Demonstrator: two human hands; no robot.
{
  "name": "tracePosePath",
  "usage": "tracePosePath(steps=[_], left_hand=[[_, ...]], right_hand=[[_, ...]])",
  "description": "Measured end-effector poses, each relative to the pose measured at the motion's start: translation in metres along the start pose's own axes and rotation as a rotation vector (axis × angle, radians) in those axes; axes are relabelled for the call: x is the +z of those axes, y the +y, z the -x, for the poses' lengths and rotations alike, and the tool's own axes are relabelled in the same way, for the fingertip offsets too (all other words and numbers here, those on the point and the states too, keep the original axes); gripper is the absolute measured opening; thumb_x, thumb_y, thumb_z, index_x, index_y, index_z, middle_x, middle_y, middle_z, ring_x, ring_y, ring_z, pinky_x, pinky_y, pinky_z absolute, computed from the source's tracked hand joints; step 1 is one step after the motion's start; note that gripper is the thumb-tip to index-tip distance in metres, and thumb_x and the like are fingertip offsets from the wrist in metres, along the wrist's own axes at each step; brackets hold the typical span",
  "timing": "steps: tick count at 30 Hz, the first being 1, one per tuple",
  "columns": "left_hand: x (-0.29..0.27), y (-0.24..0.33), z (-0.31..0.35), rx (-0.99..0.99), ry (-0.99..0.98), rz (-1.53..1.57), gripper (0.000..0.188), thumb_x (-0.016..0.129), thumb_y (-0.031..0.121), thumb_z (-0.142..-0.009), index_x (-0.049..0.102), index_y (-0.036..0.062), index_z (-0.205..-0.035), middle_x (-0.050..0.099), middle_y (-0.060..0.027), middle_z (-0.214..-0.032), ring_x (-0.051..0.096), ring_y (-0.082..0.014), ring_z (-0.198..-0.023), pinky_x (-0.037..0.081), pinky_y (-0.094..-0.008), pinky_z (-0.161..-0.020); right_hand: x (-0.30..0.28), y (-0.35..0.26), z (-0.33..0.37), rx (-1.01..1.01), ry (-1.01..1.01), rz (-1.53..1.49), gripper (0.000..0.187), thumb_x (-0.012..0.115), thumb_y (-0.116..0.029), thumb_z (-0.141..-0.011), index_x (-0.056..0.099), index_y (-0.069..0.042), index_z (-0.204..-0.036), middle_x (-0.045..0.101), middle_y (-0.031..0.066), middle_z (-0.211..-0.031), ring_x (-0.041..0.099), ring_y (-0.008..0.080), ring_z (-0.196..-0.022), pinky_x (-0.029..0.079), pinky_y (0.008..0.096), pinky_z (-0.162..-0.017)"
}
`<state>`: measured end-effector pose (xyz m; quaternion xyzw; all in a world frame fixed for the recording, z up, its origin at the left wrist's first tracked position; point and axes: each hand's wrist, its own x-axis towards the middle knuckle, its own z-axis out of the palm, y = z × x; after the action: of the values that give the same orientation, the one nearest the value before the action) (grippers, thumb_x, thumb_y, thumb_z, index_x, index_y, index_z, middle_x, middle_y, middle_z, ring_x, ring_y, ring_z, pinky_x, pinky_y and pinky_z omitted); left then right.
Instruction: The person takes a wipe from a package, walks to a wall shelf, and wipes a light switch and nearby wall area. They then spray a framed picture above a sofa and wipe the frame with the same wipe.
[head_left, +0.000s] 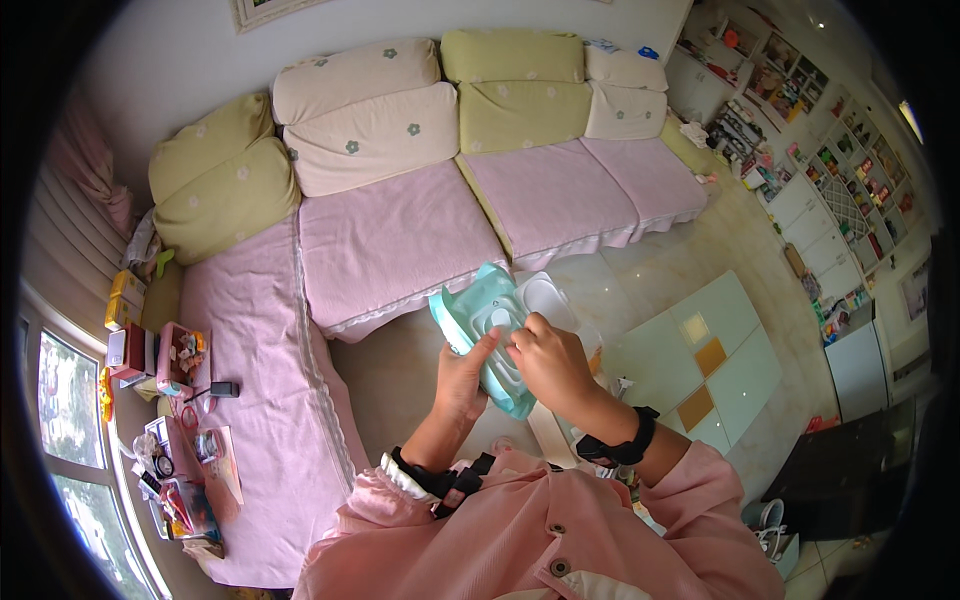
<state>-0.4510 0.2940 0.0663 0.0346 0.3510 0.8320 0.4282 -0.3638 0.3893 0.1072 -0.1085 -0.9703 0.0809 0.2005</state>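
Note:
Above the floor, close in front of me, I hold a teal plastic lid [488,290] with a raised, paler middle and a curved handle-like band on its left side. My left hand [466,375] grips its left edge, the thumb lying over the top. Curled fingers of my right hand [548,362] press together at the raised middle, beside the left thumb. What they pinch, if anything, is hidden beneath the knuckles. Just beyond the lid is a whitish plastic container [543,297], partly covered by the lid and my right hand.
A glass-topped table [650,350] stands to the right. An L-shaped sofa with pink covers [400,225] runs along the back and left. Pink boxes [183,358] and a clear bin [190,508] of small items sit by the window. Shelves [850,170] line the far right.

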Motion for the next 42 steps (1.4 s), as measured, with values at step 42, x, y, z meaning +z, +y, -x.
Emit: tracePosePath(steps=[42], left_hand=[[-0.006,-0.001,-0.001,-0.108,-0.021,-0.006,0.055,0.072,0.016,-0.075,0.042,-0.0003,-0.118,0.054,-0.011,-0.108,0.056,-0.0233,-0.097,0.049,-0.037,-0.082]], right_hand=[[-0.125,0.021,0.004,0.111,0.566,-1.243,0.015,0.04,-0.02,-0.094,0.042,-0.005,-0.096,0.05,0.0058,-0.084,0.038,0.0049,-0.056,0.034,0.0173,-0.049]])
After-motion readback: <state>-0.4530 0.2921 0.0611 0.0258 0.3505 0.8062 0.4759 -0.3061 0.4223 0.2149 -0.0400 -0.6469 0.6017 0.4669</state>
